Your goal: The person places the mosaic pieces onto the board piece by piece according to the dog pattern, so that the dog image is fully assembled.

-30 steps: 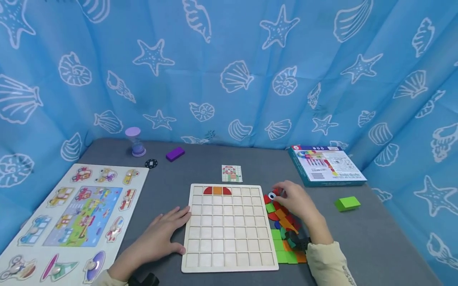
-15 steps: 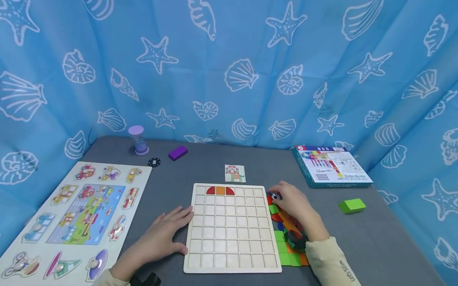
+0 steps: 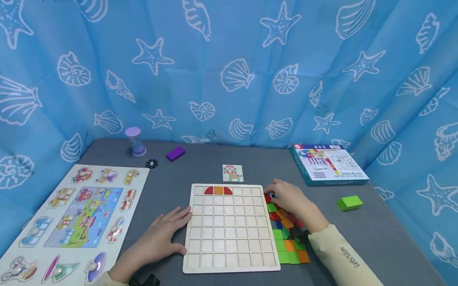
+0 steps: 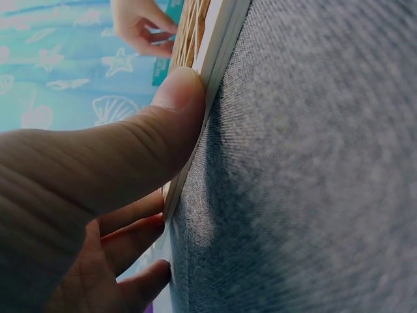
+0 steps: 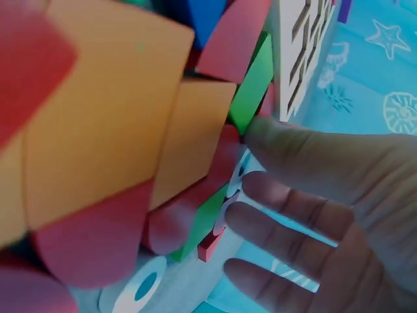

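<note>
Along the left edge of the wooden grid board [image 3: 232,226], my left hand [image 3: 162,234] lies with fingers spread, thumb and fingertips touching the rim. The left wrist view shows the thumb [image 4: 176,98] against the board's side. My right hand [image 3: 288,196] is at the board's upper right, over a pile of coloured tiles [image 3: 286,222]. Its thumb and fingers pinch a small round eye piece [image 3: 273,194], partly hidden by the fingers. Red, orange and green tiles [image 5: 189,137] fill the right wrist view. Two red quarter-round tiles flank an orange square [image 3: 218,190] in the board's top row.
A small pattern card [image 3: 232,173] lies behind the board. The knobbed vehicle puzzle [image 3: 86,214] occupies the left side. Farther back are an hourglass [image 3: 136,142], black chip [image 3: 152,163] and purple block [image 3: 175,153]. At right lie a box [image 3: 329,166] and green block [image 3: 349,203].
The right hand stays by the top of the tile pile, shifting slightly, and the eye piece now shows less of its face. The left hand keeps its place on the board.
</note>
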A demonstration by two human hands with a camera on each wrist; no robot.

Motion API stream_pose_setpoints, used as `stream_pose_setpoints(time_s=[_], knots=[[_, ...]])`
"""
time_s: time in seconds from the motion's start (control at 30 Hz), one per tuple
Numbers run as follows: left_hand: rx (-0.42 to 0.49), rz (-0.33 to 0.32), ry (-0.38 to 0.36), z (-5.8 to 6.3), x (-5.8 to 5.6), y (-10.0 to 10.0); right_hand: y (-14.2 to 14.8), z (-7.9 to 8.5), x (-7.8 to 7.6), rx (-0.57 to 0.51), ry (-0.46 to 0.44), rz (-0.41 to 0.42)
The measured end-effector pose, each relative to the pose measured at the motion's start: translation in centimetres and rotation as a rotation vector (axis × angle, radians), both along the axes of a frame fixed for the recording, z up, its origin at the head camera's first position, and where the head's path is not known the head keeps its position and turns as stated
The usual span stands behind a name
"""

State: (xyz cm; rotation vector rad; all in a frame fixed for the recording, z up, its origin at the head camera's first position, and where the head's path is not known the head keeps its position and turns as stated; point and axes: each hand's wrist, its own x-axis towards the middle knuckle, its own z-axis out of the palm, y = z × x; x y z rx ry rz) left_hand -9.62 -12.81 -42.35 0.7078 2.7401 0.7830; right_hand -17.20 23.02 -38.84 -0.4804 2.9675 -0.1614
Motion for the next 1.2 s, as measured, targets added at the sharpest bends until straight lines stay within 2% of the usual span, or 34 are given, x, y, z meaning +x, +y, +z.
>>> stream_pose_setpoints(time_s=[0.3,0.47,0.57,0.67,0.8,0.97,1.2], knots=[[-0.007,0.006,0.002,-0.1,0.1,-0.6,-0.1,-0.3,-0.7,0.035,-0.007,0.055],[-0.001,0.007,0.019,0.0,0.1,-0.8,-0.1,0.5,-0.8,0.049,-0.016,0.052],[-0.005,0.005,0.024,-0.2,0.1,-0.9,-0.8,1.3,-0.6,0.005,-0.001,0.069],[-0.006,-0.003,0.036,-0.4,0.1,-0.8,-2.6,2.0,-0.6,-0.084,-0.011,0.125],[-0.007,-0.016,0.046,-0.6,0.0,-0.4,-6.5,2.2,-0.8,-0.16,-0.052,0.217],[-0.009,-0.018,0.027,-0.4,-0.1,-0.1,-11.8,1.6,-1.0,-0.157,-0.05,0.301],[-0.007,-0.023,0.03,-0.2,-0.1,-0.2,-16.2,0.6,-1.2,-0.07,0.027,0.27]])
